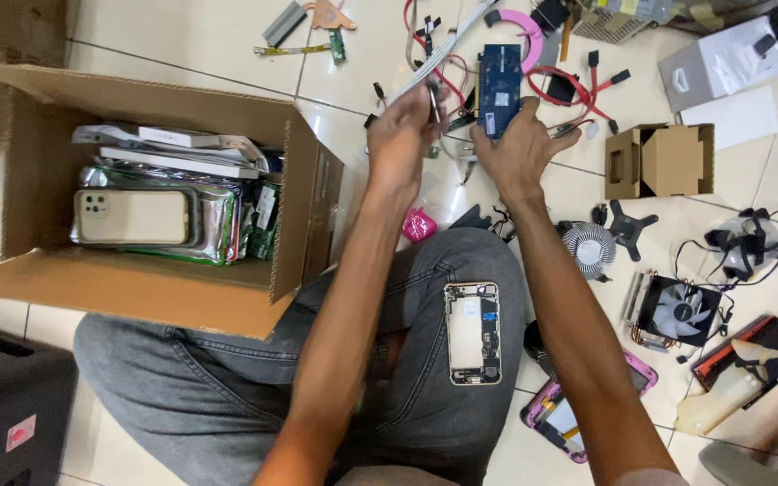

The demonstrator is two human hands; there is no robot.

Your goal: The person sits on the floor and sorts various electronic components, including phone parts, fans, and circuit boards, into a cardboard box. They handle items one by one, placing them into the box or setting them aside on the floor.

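Note:
My right hand (522, 144) grips a blue circuit board (500, 79), held upright over the tiled floor. My left hand (402, 126) is closed on a thin metal tool (435, 102) whose tip sits near the board's left edge. A grey flat ribbon cable (443, 47) runs behind the left hand. An opened phone body (473, 333), back cover off, rests on my right knee, on the jeans.
An open cardboard box (303, 193) at left holds a phone and foil bags. A small cardboard box (659, 160), cooling fans (682, 309), a round heatsink (588, 247), red cables (578, 90), a pink-cased phone (578, 423) and a white box (722, 58) lie at right.

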